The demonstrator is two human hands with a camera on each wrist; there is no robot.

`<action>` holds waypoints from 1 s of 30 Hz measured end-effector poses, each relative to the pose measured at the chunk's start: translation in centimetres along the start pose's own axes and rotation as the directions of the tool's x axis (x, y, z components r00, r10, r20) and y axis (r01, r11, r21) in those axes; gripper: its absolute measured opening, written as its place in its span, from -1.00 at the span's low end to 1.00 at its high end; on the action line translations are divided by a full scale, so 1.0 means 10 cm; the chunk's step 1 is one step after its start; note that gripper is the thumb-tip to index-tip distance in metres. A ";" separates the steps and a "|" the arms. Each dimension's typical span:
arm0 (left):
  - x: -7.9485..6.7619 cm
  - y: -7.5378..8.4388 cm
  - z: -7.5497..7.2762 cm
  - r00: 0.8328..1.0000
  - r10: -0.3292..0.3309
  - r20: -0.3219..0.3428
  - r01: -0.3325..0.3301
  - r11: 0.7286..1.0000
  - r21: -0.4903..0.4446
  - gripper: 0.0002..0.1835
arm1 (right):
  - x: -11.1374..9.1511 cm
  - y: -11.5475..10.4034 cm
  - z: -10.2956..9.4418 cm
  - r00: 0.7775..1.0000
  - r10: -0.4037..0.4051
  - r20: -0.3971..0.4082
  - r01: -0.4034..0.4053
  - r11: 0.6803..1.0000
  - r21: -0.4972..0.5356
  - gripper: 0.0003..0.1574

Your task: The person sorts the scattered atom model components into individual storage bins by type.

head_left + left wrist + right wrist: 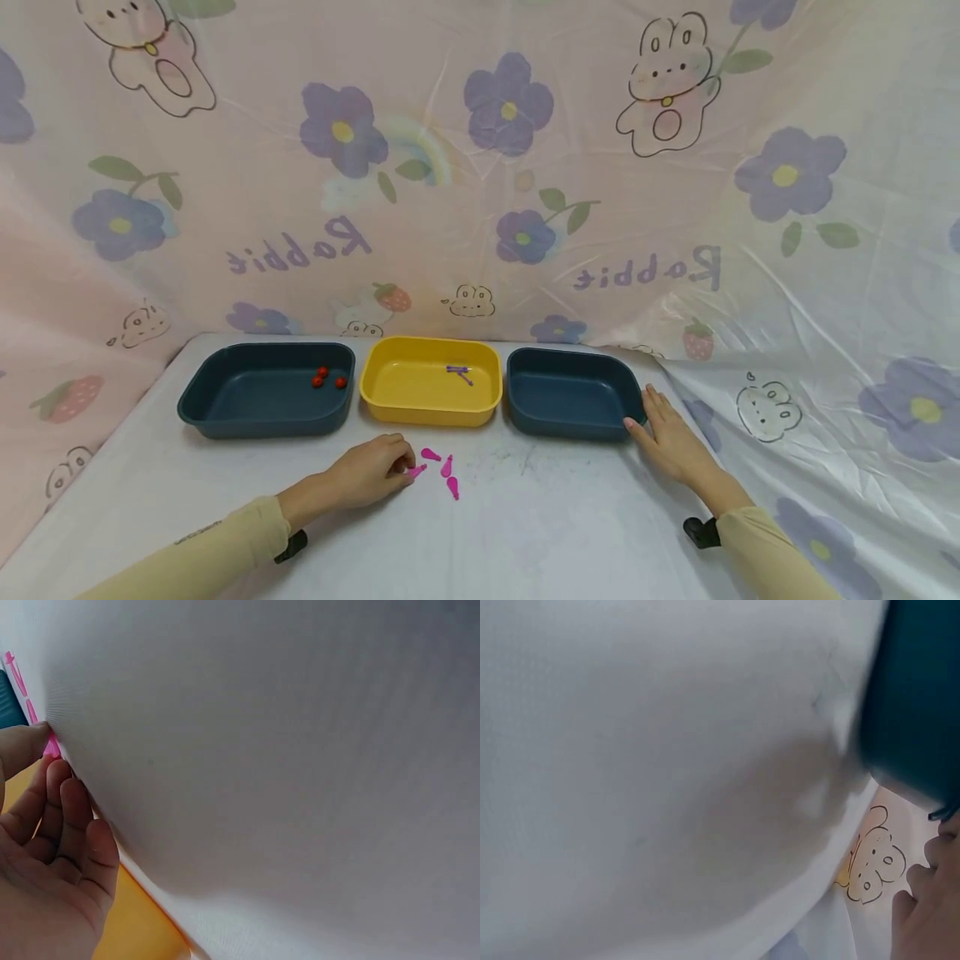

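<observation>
My left hand (372,471) is at the table in front of the yellow bin, its thumb and fingertips pinching a small pink teardrop-shaped piece (417,471). The left wrist view shows that pink piece (52,746) between thumb and forefinger. Three similar pink pieces (452,487) lie just to the right of the hand. At the right-hand dark blue bin (573,425), my right hand (675,442) rests against the near right corner with extended fingers along the outside and the thumb by the rim. Only its knuckles (930,877) show in the right wrist view, beside the bin.
A yellow bin (431,414) in the middle holds a few purple sticks (459,372). On the left, another dark blue bin (262,427) contains three red balls (318,382). A printed cloth (450,192) hangs behind the row of bins.
</observation>
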State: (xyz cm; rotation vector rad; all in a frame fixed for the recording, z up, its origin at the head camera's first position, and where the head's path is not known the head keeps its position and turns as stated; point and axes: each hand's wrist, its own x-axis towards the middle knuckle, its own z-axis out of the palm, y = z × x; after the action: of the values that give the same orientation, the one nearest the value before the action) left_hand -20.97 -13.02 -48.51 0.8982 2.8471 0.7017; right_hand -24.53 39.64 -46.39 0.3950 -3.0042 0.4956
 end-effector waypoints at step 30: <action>0.10 0.11 -0.03 0.999 -0.005 -0.032 -0.002 0.976 -0.218 -0.85 | -0.02 -0.06 0.00 0.999 -0.018 -0.034 0.016 0.998 -0.061 0.04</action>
State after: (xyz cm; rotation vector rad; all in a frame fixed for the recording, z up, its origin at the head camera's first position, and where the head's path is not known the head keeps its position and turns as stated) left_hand -21.28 -11.75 -47.73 0.8577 2.7268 1.0136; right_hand -24.21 39.11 -46.18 0.4025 -2.9722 0.4045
